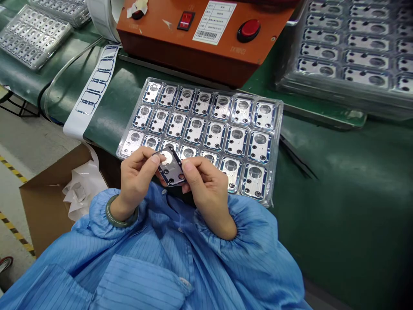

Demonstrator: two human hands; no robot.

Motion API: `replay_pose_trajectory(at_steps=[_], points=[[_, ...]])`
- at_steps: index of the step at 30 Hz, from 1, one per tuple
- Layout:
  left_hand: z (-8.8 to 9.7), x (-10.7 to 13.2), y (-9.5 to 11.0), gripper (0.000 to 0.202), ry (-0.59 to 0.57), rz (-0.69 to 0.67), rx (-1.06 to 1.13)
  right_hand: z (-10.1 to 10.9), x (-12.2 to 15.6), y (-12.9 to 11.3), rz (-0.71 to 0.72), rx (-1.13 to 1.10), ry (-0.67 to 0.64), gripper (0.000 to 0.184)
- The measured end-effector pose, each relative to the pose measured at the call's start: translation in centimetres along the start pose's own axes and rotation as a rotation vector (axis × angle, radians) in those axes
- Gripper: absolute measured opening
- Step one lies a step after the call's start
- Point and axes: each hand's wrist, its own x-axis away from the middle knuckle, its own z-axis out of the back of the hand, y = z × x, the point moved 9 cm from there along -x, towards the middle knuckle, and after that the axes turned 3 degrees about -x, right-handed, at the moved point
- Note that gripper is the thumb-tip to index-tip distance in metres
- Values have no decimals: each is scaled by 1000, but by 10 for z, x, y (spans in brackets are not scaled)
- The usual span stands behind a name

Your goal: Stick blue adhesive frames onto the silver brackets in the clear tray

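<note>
Between my two hands is a small rectangular plate (173, 168) with a dark frame, a shiny face and several round holes, tilted above the near edge of a clear plastic tray (279, 129). My left hand (137, 178) pinches its left edge between thumb and fingers. On the right edge, the thumb and fingers of my right hand (206, 185) are closed. Rows of similar silvery plates with blue edges sit in the tray's pockets. Both hands partly cover the tray's front row.
An orange machine (190, 47) with a red button stands behind the tray. Black tweezers (297, 157) lie to the right. Stacked trays (342, 90) stand at back right, others (35, 36) at far left. A label strip (97, 86) hangs toward a cardboard box (48, 193).
</note>
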Motion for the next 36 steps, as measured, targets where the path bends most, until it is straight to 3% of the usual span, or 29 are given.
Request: replay_pose_trajectory(at_steps=[3, 6, 11, 28, 32, 34, 36], points=[[13, -3, 5, 18, 150, -37, 14, -1, 0, 0, -13, -41, -22, 29], [20, -6, 8, 17, 219, -66, 31, -3, 0, -5, 9, -32, -44, 21], [20, -5, 4, 17, 222, -63, -6, -8, -1, -7, 14, 25, -63, 12], [20, -1, 4, 18, 250, -212, -178, -8, -2, -1, -61, 53, -42, 4], [32, -5, 24, 18, 306, -320, -328, -7, -2, -3, -29, 10, -50, 1], [44, -11, 41, 21, 349, -369, -507, -4, -1, -4, -14, -48, -26, 3], [55, -20, 51, 26, 322, -365, -703, 0, -1, -4, -2, -99, 2, 3]])
